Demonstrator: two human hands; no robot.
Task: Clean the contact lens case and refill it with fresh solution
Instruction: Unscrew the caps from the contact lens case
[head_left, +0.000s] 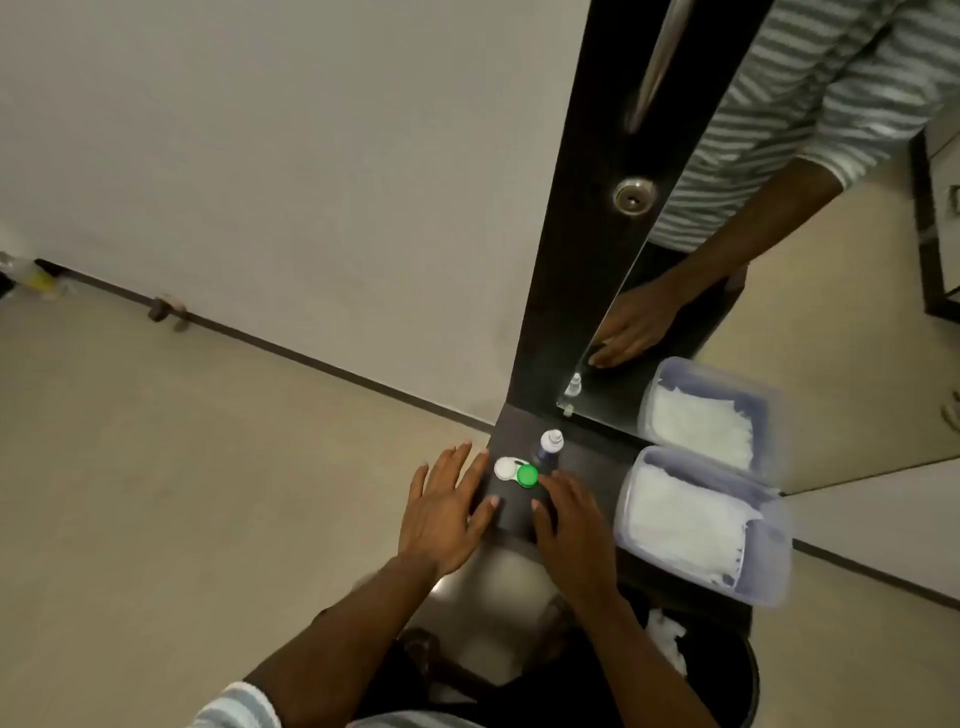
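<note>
A contact lens case (515, 471) with one white cap and one green cap lies on a narrow dark shelf (511, 431). A small dark solution bottle (548, 448) with a white top stands just behind it. My left hand (447, 512) rests flat at the shelf's left edge, fingers spread, holding nothing. My right hand (569, 512) lies palm down just in front of the case, fingertips near the green cap, also empty.
A clear plastic tub (779, 561) of white tissues sits on the shelf to the right. A mirror (831, 312) behind the shelf reflects the tub and my arm. A dark bin (727, 680) with crumpled tissue stands below. A beige wall and floor fill the left.
</note>
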